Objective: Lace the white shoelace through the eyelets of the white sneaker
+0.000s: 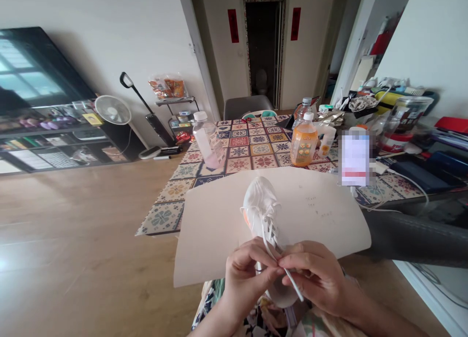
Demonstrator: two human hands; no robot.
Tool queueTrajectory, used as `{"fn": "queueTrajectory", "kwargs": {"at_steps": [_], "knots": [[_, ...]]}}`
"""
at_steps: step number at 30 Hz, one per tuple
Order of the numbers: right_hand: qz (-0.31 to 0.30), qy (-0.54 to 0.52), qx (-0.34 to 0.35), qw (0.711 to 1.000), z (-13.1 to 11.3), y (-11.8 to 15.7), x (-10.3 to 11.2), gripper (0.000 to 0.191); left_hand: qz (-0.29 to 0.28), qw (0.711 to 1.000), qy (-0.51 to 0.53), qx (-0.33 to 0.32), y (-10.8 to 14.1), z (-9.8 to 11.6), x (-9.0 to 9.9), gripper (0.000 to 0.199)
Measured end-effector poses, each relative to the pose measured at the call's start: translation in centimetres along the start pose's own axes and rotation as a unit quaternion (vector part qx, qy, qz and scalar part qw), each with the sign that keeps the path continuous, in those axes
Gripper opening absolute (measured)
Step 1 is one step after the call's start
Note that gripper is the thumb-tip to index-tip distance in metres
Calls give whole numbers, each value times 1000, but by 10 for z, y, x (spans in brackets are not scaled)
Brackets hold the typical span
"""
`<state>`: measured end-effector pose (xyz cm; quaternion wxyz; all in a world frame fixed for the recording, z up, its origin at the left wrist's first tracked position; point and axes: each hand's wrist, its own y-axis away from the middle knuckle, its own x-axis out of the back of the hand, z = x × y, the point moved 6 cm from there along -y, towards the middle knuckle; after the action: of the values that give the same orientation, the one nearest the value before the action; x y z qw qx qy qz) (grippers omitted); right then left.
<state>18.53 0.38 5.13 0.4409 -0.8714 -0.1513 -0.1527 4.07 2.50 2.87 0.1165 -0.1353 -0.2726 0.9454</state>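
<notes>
1. Left hand: fingers curled in, thumb and forefinger pinched on the white shoelace close to the shoe's heel end. Right hand: fingertips closed on the same lace right beside the left, with the stiff lace tip poking out down-right.
2. Lace: thin, flat, limp; likely slips through a loose pinch. Best held near the hard tip, where it is stiff enough to steer.
3. White sneaker: looks light, with a soft knit-like upper that would give when squeezed, sole firmer. Grip by heel or sole sides, not the upper.
4. Look: all white, faint orange accent on its left side, laces criss-crossed loosely up the tongue, toe pointing away from the person.
5. Position: shoe lies on a big cream paper sheet, heel end near the hands, over the person's lap and the near edge of the patterned tablecloth.
6. Beyond: orange bottle, clear pink bottle, well apart from the shoe.
</notes>
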Motion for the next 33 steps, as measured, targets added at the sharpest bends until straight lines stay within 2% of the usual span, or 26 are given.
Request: {"fn": "queueTrajectory", "kwargs": {"at_steps": [2,7,11,14,17,19,22,24,30,33], "knots": [[12,6,-5,1000,-1,-2,1,13,7,1000,-19,-17,0,1,0,8],[39,13,-33,999,0,4,6,10,-47,991,-105,-73,0,8,-6,9],[129,42,-69,988,8,19,15,13,-94,988,-113,-50,2,5,-11,12],[175,-31,-149,973,25,26,11,3,-129,983,-123,-35,5,3,-16,13],[184,-109,-183,960,35,28,5,27,-111,985,-123,-40,5,5,-13,13],[152,-68,-155,974,30,25,6,27,-91,986,-125,-56,4,8,-10,13],[16,32,-77,996,16,15,2,24,-69,983,-144,-92,3,13,-6,18],[-39,44,-49,997,10,10,0,24,-55,979,-160,-110,3,15,-4,21],[-34,5,-74,997,13,1,-3,21,-55,980,-167,-90,1,17,-5,15],[-2,35,-32,999,11,1,-2,19,-35,988,-143,-52,-1,13,-4,10]]}}
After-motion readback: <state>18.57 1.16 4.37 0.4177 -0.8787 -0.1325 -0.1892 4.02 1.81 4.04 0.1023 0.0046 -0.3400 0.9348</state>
